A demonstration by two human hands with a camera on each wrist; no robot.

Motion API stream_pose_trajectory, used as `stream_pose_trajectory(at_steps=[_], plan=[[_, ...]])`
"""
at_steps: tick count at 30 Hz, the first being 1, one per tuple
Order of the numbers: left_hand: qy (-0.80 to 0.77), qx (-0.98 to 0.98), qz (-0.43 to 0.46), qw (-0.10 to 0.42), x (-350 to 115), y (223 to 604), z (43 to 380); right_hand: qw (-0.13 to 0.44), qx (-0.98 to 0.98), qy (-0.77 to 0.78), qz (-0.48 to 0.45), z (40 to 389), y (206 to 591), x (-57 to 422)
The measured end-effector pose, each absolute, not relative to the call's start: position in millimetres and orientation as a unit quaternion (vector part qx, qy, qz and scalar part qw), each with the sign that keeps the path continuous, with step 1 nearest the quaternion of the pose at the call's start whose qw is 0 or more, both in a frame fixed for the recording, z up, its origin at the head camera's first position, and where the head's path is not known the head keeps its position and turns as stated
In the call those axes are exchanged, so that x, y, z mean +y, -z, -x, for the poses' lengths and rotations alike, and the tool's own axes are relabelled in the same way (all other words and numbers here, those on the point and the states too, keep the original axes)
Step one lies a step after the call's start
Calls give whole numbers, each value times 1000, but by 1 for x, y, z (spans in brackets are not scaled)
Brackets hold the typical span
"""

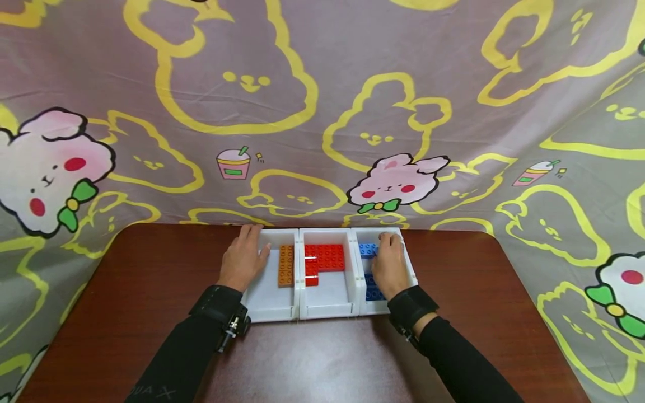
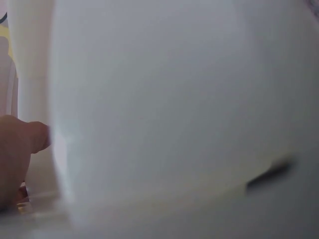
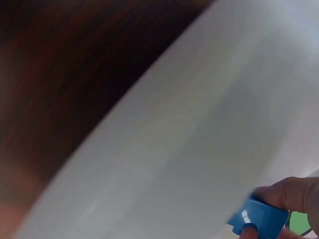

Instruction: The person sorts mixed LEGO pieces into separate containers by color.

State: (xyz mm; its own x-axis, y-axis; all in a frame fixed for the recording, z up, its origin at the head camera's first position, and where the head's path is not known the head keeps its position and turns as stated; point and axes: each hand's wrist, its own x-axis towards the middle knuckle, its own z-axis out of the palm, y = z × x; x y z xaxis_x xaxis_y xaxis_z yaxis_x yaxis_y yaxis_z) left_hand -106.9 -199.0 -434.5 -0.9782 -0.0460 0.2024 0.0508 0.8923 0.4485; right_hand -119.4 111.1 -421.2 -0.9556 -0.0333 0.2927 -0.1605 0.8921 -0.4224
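Observation:
Three white bins stand joined side by side. My left hand point(image 1: 244, 257) lies over the left wall of the left bin point(image 1: 262, 310), fingers extended toward its far corner and thumb on the inner side. That bin holds orange bricks point(image 1: 285, 266); the middle bin point(image 1: 330, 310) holds red bricks point(image 1: 330, 257). Over the right bin point(image 1: 375, 308) is my right hand point(image 1: 390, 266). Between its thumb and fingers it pinches a blue brick point(image 3: 264, 219), clearest in the right wrist view. Lighter blue bricks point(image 1: 368, 250) and dark blue bricks point(image 1: 373, 291) show in that bin, partly covered by the hand.
The bins sit on a brown wooden table point(image 1: 312, 358), near its far edge. Behind them hangs a patterned curtain point(image 1: 302, 151) that also wraps both sides. A white bin wall fills most of the left wrist view.

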Motion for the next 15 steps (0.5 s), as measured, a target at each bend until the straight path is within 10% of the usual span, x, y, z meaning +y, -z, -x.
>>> stream_pose_trajectory(at_steps=[15], plan=[[232, -968, -8, 91, -198, 432, 107, 81, -951, -212, -211, 117, 430, 114]])
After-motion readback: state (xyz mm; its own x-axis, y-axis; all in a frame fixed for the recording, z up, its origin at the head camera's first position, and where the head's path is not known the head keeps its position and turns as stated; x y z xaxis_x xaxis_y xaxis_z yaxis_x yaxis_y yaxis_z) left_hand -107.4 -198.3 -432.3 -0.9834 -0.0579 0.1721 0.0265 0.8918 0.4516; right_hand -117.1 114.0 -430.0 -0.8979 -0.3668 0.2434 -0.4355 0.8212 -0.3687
